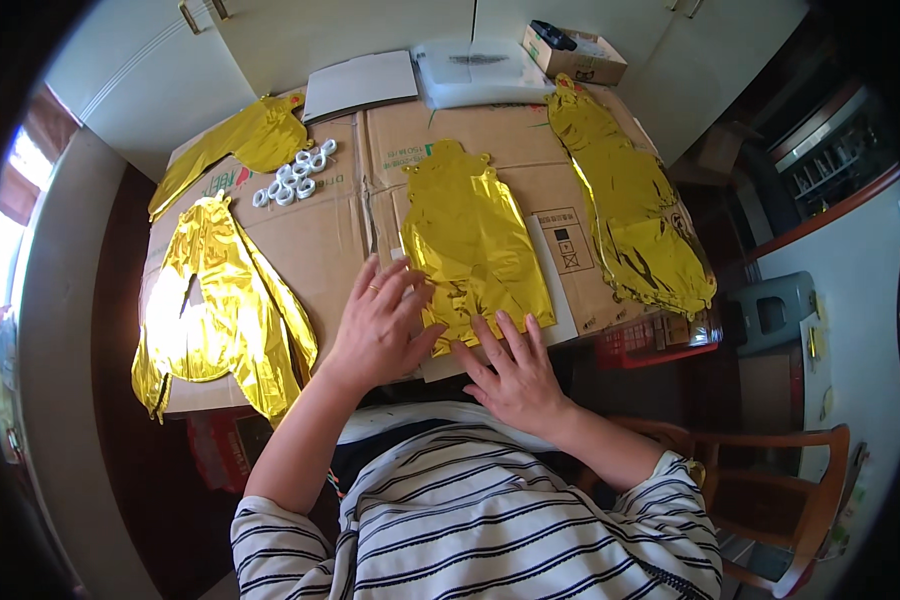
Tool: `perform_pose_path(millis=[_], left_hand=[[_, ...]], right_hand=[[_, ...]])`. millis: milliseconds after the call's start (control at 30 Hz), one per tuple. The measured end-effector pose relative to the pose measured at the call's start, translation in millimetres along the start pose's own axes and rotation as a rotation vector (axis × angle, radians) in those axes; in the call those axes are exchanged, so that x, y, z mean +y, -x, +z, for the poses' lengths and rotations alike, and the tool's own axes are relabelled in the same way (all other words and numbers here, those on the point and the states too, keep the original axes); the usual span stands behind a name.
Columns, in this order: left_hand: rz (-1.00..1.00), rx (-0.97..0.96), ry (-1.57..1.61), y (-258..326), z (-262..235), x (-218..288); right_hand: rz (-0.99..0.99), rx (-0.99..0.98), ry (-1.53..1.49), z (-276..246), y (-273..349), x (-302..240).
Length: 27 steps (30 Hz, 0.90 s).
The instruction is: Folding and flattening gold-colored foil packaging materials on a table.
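Note:
In front of me a flat gold foil balloon (475,225) lies on a white sheet (557,280) that shows along its right side and near edge. My left hand (382,325) touches the foil's lower left side, fingers apart. The fingers of my right hand (515,372) are spread over its near edge. Neither hand grips anything. Another deflated gold foil balloon (220,300), crumpled and shiny, hangs partly over the table's front left edge. Behind it rests a further gold foil piece (235,145). Long gold foil pieces (630,195) lie at the right.
Cardboard (335,230) covers the table. Several small white rolls (295,178) sit at the left. Along the back are a white pad (360,85), clear plastic packaging (475,75) and a small box (595,62). A red basket (660,340), grey stool (775,305) and wooden chair (820,480) stand right.

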<state>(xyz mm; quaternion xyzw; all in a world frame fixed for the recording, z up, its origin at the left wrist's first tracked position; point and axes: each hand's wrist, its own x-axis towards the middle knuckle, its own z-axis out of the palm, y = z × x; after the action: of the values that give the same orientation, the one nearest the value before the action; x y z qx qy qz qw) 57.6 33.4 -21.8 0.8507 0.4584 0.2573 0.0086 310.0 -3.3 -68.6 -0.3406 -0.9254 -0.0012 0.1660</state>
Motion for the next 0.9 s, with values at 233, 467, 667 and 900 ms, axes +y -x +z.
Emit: perform_pose_path(millis=[233, 467, 667, 900], left_hand=[[0.337, -0.027, 0.139, 11, 10, 6], [0.300, -0.086, 0.127, 12, -2, -6], [0.296, -0.121, 0.104, 11, -3, -17], [0.002, -0.058, -0.029, -2, -1, -11]], right_hand=[[0.001, -0.011, 0.005, 4, 2, 1], [-0.024, 0.067, 0.080, 7, -1, -3], [-0.027, 0.076, 0.112, 8, -2, -5], [-0.033, 0.059, 0.104, 8, -1, -4]])
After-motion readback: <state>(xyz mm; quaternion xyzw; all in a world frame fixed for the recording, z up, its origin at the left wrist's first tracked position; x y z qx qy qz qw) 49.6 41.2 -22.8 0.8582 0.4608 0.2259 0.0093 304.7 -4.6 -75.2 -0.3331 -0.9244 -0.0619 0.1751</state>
